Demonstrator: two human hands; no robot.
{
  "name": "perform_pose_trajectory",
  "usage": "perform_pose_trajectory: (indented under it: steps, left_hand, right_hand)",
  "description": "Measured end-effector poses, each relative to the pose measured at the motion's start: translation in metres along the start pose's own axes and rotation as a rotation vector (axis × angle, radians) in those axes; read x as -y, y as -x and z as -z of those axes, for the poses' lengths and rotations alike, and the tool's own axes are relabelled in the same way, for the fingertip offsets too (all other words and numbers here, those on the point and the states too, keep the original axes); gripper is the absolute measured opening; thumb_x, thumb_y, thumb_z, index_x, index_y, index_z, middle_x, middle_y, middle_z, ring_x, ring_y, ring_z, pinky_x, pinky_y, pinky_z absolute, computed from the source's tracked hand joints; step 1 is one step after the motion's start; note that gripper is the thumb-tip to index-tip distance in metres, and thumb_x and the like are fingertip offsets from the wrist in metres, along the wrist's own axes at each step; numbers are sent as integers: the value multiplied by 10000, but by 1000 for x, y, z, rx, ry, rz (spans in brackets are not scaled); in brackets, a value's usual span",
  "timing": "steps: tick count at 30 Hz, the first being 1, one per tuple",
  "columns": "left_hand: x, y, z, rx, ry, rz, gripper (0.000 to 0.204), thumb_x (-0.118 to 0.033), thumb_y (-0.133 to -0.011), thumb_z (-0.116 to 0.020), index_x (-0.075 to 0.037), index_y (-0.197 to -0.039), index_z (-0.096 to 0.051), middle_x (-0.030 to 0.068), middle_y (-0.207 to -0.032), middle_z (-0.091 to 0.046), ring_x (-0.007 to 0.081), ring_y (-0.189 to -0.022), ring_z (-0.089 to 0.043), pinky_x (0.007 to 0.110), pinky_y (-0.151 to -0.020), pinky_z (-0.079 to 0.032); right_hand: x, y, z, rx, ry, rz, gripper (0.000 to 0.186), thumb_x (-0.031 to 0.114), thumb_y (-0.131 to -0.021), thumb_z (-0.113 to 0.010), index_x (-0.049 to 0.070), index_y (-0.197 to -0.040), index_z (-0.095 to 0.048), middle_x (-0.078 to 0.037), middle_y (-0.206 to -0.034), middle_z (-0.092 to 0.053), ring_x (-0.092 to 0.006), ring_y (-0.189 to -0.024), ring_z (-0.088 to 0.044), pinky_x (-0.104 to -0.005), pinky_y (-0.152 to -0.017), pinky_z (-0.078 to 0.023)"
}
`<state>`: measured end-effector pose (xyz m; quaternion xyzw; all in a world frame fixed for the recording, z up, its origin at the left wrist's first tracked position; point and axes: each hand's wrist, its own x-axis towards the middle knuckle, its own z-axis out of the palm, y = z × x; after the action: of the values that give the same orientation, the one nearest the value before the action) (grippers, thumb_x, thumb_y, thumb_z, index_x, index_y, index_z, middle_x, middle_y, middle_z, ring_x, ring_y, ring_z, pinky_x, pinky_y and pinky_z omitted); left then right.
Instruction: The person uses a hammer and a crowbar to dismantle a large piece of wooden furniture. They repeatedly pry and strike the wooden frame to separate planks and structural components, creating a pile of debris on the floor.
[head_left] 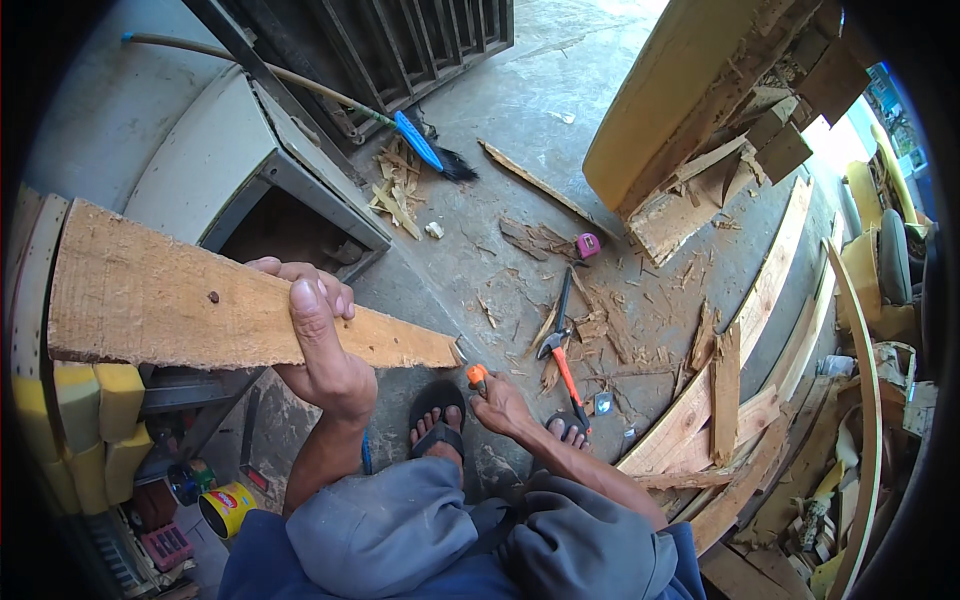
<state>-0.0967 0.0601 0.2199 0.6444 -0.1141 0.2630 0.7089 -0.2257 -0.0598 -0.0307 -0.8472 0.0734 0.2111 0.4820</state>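
A rough wooden plank (170, 295) with dark marks on its face runs from the left rim to the middle, held in my left hand (325, 355), its thumb across the face and fingers over the top edge. My right hand (500, 410) is closed on an orange-handled tool (477, 376) beside the plank's right end; its metal part is hard to make out. On the floor just beyond lie a hammer (566, 376) with an orange-and-black handle, a dark metal bar (563, 298) and a pink tape measure (587, 244). My sandalled feet are below the plank.
A broom (420, 140) lies by a metal grate and a white cabinet (195, 160). Broken yellow panels (670, 110) stand at upper right. Long boards (740, 330) and scraps cover the right floor. Foam blocks (120, 400) and a yellow can (228, 508) sit at lower left.
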Motion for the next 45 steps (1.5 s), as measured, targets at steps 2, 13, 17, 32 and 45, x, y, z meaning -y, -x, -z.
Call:
perform_pose_trajectory:
  steps: [2,13,17,32,45]
  left_hand:
    - [-1,2,2,20,-23,3,310,-157,-1013,-458,30,-1232,-340,49,-844,-437,110,-722,-433,265,-664,-400]
    - [5,-7,13,325,184,-32,527,17,-698,-488,-47,-1196,-330,54,-857,-374,128,-691,-390,276,-634,-390]
    - [7,-15,19,339,258,-7,549,24,-659,-473,-71,-1179,-322,51,-838,-343,126,-649,-360,275,-590,-377]
    - [11,-32,12,354,178,-128,365,-170,-792,-578,-56,-1090,-400,84,-860,-423,140,-641,-428,276,-570,-423]
    - [41,-28,-28,524,292,121,438,8,-702,-575,-18,-1071,-341,39,-894,-314,84,-665,-309,224,-552,-307]
  right_hand:
    - [11,-8,-7,-7,-10,-65,408,220,-824,-615,-89,-1091,-597,-351,-1123,-571,-496,-1049,-590,-529,-936,-475]
    - [29,-16,13,89,19,-76,363,237,-834,-650,-93,-974,-588,-335,-893,-643,-488,-892,-650,-533,-783,-507]
    - [21,-23,22,172,37,-33,347,241,-830,-671,-85,-929,-600,-288,-793,-660,-437,-781,-677,-502,-704,-527]
    - [-1,-25,0,139,-227,88,311,198,-830,-659,-8,-1035,-549,-247,-915,-607,-439,-912,-588,-497,-803,-460]
    - [7,-29,1,110,-38,-6,400,143,-806,-630,-46,-1147,-543,-332,-1067,-621,-500,-1022,-608,-517,-844,-500]
